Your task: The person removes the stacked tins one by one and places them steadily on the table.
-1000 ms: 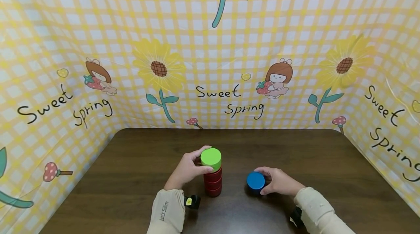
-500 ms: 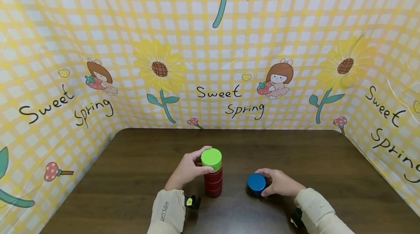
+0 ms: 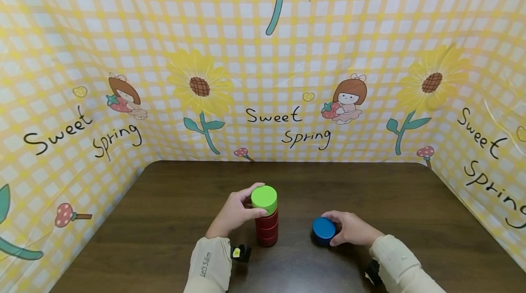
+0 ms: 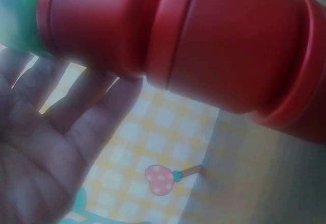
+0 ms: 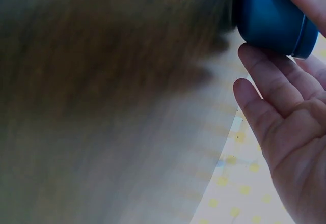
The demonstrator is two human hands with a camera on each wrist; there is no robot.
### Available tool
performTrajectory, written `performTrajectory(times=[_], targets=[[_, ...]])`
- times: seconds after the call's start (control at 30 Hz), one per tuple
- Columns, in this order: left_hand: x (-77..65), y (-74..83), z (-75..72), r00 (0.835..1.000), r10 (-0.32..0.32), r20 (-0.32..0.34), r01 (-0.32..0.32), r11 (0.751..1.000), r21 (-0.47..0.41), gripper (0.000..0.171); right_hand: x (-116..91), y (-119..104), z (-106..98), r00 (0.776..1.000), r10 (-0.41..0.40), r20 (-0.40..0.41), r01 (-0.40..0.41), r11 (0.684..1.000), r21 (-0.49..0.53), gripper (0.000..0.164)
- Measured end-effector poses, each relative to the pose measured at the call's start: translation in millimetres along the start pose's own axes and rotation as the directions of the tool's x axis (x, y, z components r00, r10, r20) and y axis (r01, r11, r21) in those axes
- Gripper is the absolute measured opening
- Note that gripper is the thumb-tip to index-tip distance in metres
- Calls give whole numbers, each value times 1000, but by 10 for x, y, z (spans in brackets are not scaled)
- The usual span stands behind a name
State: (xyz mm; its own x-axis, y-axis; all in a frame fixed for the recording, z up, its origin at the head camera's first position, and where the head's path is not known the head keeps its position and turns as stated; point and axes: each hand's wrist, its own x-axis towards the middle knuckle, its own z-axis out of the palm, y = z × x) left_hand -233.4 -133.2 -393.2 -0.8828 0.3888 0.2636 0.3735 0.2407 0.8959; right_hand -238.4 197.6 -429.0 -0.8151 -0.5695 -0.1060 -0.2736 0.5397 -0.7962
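A stack of red round containers [image 3: 267, 230] stands upright on the brown table, with a light green round container [image 3: 264, 200] on top. My left hand [image 3: 235, 213] grips the green one, thumb at the near side and fingers at the far side. In the left wrist view its fingers [image 4: 109, 99] also lie along the uppermost red container [image 4: 94, 25]. To the right of the stack, my right hand [image 3: 350, 229] holds a blue round container [image 3: 323, 230] with a flat top, on or just over the table. The right wrist view has the blue container [image 5: 272, 18] between thumb and fingers.
The brown wooden table [image 3: 185, 183] has rounded far corners. A yellow checked cloth [image 3: 263, 55] with flower prints hangs behind it and along both sides. A black strap device [image 3: 241, 253] sits at the left wrist, near the stack's base.
My right hand and the blue container have shifted slightly to the right and nearer to me. The left hand and the stack stay where they were.
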Motion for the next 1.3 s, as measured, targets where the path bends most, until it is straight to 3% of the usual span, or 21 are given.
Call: performTrajectory(times=[0.2, 0.43, 0.9, 1.3], targets=[[4, 10, -1, 1000, 7, 10, -7, 1000, 22, 56, -16, 18, -15, 1000, -13, -2, 12, 1000, -22, 67], [0, 35, 1, 1000, 19, -1, -18, 998, 54, 57, -107, 71, -166, 1000, 6, 4, -6, 998, 57, 81], [-20, 57, -55, 998, 57, -31, -53, 993, 109, 67, -146, -12, -265, 991, -43, -124, 49, 998, 44, 72], [-73, 41, -90, 996, 80, -49, -74, 992, 105, 70, -86, -177, -178, 952, -95, -291, 117, 991, 58, 61]])
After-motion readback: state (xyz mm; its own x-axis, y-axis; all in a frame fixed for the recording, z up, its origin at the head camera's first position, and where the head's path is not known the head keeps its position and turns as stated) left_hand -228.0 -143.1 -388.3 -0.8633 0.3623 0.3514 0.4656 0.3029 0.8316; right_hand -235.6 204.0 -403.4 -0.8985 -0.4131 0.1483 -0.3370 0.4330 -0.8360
